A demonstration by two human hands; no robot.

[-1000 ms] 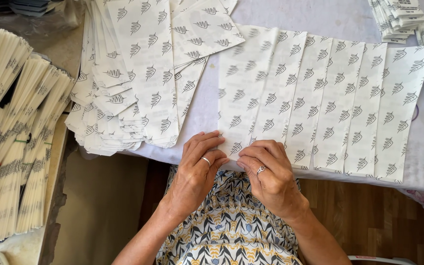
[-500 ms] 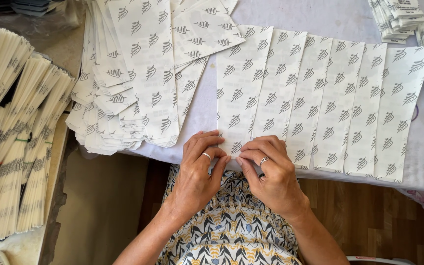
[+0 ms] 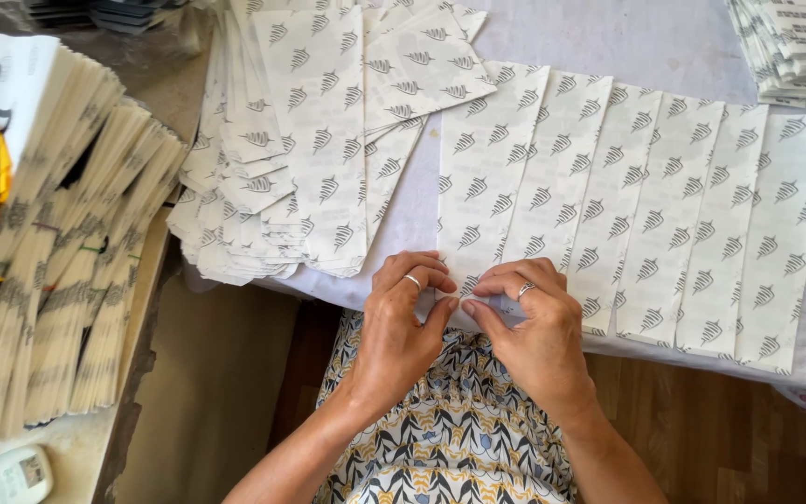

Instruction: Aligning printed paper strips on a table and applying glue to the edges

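White-clothed table [image 3: 664, 28], then left loose pile of white leaf-print paper bags [image 3: 300, 149], row of five overlapped bags [image 3: 636, 205] across the near edge, left hand [image 3: 398, 331] and right hand [image 3: 534, 336] pinching the bottom edge of the leftmost bag [image 3: 482, 177].

Fanned row: white flat paper packets [image 3: 627, 205] with grey leaf prints were laid overlapping across the table.
Left pile: matching packets [image 3: 300, 140] were heaped.
Top right: small white labelled packs [image 3: 790, 42] were stacked.
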